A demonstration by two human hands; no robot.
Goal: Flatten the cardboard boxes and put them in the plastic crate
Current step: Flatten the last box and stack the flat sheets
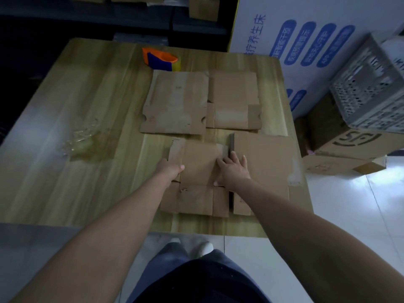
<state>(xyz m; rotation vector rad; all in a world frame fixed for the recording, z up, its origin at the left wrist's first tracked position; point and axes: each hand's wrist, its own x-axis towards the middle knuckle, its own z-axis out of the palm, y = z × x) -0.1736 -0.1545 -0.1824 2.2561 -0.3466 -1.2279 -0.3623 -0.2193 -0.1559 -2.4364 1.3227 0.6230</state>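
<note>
From the head camera, both hands are working the nearest flattened box (pixel 197 178) at the table's (pixel 91 119) six o'clock edge. The left hand (pixel 171 168) is curling narrow around the sheet's left border, thumb on top and fingers apparently tucked under, though the underside is hidden. The right hand (pixel 234 169) is lying spread wide and flat across the sheet's right border, fingertips reaching onto the larger flattened box (pixel 264 169) that is lying just beside it at three o'clock, so it is pressing rather than gripping.

The sheet's long axis is running from twelve to six o'clock, straight out from the person's body, with the two hands flanking it at nine and three. Two more flattened boxes are lying side by side toward twelve o'clock: the far-left box (pixel 175 101) and the far-right box (pixel 235 99), touching along one edge.

The plastic crate (pixel 369 88) is sitting off the table at roughly two o'clock, tilted on top of a cardboard carton (pixel 345 147) on the floor. The right hand is clearly nearer to it, so I judge the coming carry is going to swing rightward and away, across the larger box.

An orange and blue tape dispenser (pixel 160 59) is sitting at twelve o'clock, well apart from the hands.
</note>
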